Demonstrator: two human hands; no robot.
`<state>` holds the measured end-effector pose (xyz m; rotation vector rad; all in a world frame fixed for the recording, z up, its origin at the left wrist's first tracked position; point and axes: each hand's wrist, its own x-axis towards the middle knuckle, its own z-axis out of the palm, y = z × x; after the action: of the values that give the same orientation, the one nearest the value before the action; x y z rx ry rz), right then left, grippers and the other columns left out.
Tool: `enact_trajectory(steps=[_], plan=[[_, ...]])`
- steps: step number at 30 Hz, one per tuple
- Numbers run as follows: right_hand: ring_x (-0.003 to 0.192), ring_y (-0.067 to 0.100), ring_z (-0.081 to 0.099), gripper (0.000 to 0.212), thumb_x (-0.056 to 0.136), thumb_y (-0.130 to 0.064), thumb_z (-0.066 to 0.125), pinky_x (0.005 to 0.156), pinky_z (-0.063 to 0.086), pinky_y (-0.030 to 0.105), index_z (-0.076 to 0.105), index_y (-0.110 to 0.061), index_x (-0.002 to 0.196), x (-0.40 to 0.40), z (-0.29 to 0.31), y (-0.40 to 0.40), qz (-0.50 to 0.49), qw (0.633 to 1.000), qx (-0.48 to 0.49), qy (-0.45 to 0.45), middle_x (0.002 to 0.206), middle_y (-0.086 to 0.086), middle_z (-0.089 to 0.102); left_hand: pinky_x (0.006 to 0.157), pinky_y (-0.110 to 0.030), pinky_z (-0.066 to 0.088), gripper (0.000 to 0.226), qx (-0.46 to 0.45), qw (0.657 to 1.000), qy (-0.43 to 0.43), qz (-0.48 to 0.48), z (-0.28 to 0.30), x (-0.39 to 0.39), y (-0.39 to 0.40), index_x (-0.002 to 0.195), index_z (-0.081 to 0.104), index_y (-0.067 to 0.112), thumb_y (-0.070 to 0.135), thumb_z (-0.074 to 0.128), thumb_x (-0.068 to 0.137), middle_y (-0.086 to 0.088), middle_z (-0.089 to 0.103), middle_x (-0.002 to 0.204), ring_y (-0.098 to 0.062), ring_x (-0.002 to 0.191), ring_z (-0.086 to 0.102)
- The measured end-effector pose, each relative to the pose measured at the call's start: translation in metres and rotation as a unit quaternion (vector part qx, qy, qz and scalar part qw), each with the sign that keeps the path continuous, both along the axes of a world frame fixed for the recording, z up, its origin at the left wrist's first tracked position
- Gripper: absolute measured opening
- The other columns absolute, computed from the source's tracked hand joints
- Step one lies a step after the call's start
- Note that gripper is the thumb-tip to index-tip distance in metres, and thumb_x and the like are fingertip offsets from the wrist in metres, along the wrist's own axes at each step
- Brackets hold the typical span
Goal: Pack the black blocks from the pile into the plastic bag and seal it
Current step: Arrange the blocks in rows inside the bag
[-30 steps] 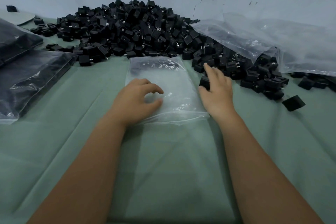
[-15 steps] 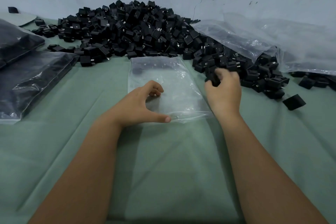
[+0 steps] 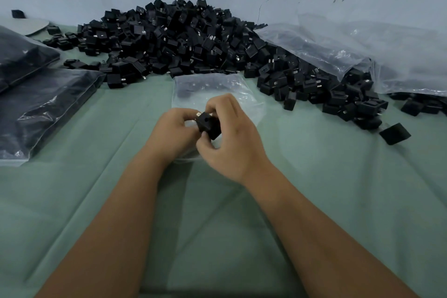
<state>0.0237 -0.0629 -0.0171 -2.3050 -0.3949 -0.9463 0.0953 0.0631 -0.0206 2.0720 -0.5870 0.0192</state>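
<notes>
Fingers of the right hand (image 3: 232, 138) curl around a black block (image 3: 209, 125) above the plastic bag (image 3: 193, 89) — the left hand (image 3: 175, 132) pinches the bag's near edge. Pile (image 3: 183, 38) sits just beyond, on green cloth (image 3: 338, 189).

place: likely packing workshop | evidence: bulk block pile (image 3: 183, 41), filled bags (image 3: 43, 104), cloth-covered table (image 3: 72, 189)

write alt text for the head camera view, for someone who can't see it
A person's right hand holds a black block over a clear plastic bag on a green cloth, while the left hand pinches the bag beside it. A big pile of black blocks lies behind, filled bags at left.
</notes>
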Motion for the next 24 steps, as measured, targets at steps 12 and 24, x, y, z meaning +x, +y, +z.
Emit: enact_trajectory(steps=[12,24], plan=[[0.069,0.023,0.042,0.012,0.097,-0.026,0.04,0.046,0.018,0.032,0.042,-0.015,0.093,0.007,-0.001,-0.011,-0.205,0.948,-0.136,0.2,0.065,-0.002,0.042,0.101,-0.027,0.04,0.014,-0.155,0.988,0.014,0.011,0.005,-0.003,0.001,0.074,0.075,0.03,0.021,0.075,0.084,0.015,0.074,0.087,0.001,0.095,0.065],[0.077,0.009,0.049,0.016,0.081,-0.028,0.05,0.056,0.035,0.026,0.048,-0.027,0.064,0.003,0.003,-0.004,-0.121,0.961,-0.022,0.247,0.082,-0.01,0.047,0.091,-0.049,0.048,0.007,-0.234,0.972,0.033,0.003,0.007,-0.003,0.0,0.068,0.075,0.028,0.024,0.075,0.074,0.007,0.071,0.077,-0.015,0.082,0.063]])
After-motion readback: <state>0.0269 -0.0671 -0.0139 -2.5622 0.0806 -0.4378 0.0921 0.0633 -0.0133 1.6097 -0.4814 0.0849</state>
